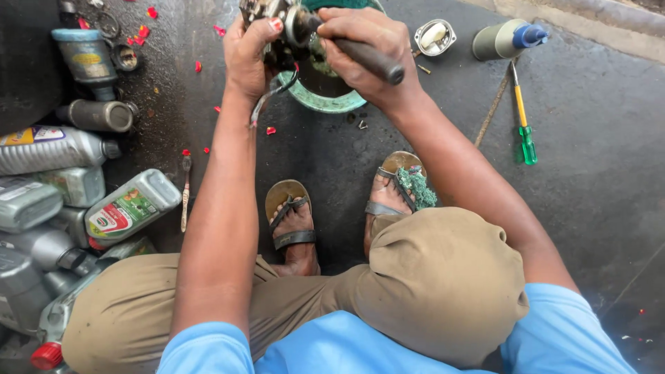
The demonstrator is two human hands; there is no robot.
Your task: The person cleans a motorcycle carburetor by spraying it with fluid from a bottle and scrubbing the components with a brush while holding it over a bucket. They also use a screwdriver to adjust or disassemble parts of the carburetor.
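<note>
- Right now, person squats on dark oily floor (596, 173), seen from above; khaki trousers, blue shirt, sandals on both feet.
- Left hand (249, 52) wrapped around a small metal engine part (277, 21) w/ hoses, held up over a green basin (325, 100); a thin black hose loop hangs from the part beside the wrist.
- Right hand (364, 45) closed on a black tool handle (370, 59); tool's front end meets the part, tip hidden, can't tell what kind of tool.
- Part sits at top-centre of view, between both hands, above the basin, off the floor.
- Green rag (417, 187) lies on the right foot's sandal.
- To the right: green-handled screwdriver (524, 125) on floor, near a grey spray can w/ blue cap (509, 38) lying on its side; small metal cup part (434, 36) just left of the can.
- To the left: pile of grey oil bottles (76, 201), some upright, some tipped; a brush (185, 194) lies next to them.
- Red petal-like bits (198, 66) scattered on the floor at upper left.
</note>
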